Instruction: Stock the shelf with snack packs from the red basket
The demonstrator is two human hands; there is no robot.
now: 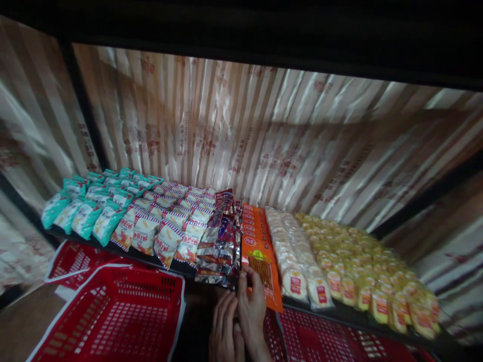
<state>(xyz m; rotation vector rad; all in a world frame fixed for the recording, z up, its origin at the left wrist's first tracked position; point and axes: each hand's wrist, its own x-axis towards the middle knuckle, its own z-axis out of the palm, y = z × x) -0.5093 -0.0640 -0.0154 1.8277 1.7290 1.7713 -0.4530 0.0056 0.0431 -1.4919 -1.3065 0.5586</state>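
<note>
On the shelf, a long orange snack packet [260, 241] with a picture of brown sticks lies between dark red-and-silver packets [219, 241] and clear bags of round pale cakes [292, 251]. My right hand [252, 304] is at the orange packet's lower left edge, thumb and fingertips closed together there. It covers the packet's lower left corner. Just left of it and touching it is my left hand [224, 324], below the shelf's front edge. Its fingers are curled and pressed together; whatever they hold, if anything, is hidden.
Teal snack bags [85, 216] and white striped-edge bags [169, 234] fill the shelf's left side. Yellow-wrapped cakes [362, 271] cover the right. Red baskets [124, 311] stand below the shelf front. A black upper beam [241, 35] and printed curtain-like sheeting [234, 130] enclose the shelf.
</note>
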